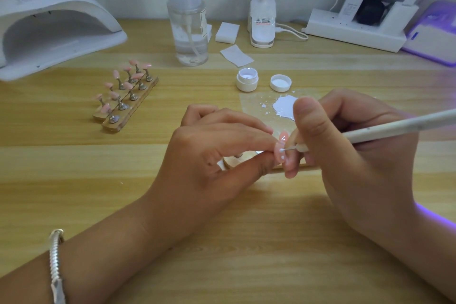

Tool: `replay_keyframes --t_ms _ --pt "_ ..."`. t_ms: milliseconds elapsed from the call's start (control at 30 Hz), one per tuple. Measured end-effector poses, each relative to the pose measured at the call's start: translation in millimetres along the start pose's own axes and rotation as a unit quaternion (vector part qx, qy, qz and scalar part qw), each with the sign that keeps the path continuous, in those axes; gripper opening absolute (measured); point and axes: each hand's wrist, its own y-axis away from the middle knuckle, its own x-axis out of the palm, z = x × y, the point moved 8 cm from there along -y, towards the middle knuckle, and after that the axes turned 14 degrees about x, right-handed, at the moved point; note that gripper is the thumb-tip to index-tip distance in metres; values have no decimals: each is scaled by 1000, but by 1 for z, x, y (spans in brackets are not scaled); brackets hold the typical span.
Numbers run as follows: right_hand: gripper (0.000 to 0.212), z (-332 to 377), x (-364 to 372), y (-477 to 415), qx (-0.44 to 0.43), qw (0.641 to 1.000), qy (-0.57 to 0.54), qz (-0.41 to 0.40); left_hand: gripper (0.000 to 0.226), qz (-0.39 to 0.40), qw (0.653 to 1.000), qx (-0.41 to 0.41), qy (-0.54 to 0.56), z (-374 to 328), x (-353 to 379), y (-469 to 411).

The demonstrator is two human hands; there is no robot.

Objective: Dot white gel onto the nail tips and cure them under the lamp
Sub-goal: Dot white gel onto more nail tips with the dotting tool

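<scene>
Midway through the dotting step, with curing not yet begun. Pinching a pink nail tip at near centre between the curled thumb and forefinger of the left hand, remaining fingers folded loosely behind and holding nothing else. Steadying it above a wooden stand base glimpsed beneath the fingers; probably seated on its post, though hidden by the hand. Gripping a white dotting tool in the right hand, fingers closed snugly round the shaft low down, pen-fashion, long handle running off to the right. Touching the fine metal point to the tip's surface, just beside a couple of small white dots already laid there. Just beyond the hands, a puddle of white gel spread on a clear palette sheet, then the open gel pot and its lid a little farther off. To the far left, a second stand carrying rows of pink tips, and behind it the large white curing lamp, mouth facing the table. At far right, another lamp glowing violet. Next: lift the point straight off without dragging, reload from the puddle as needed, space the remaining dots evenly, then carry the stand level into a lamp without brushing the wet gel.
</scene>
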Motion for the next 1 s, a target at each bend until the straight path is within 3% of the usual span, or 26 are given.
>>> replay_keyframes --t_ms 400,533,800,1000 --pt "39 22 -11 -10 -33 998 -53 -24 3 -20 1000 -4 3 2 0 1" --pt "39 25 -27 -24 -34 997 15 -73 4 -28 1000 -5 9 3 -1 1" --pt "47 -11 -52 -54 107 969 212 -70 6 -38 999 -10 13 4 -2 2" --pt "49 -41 -61 -55 200 958 196 -65 8 -40 999 -7 10 4 -3 2"
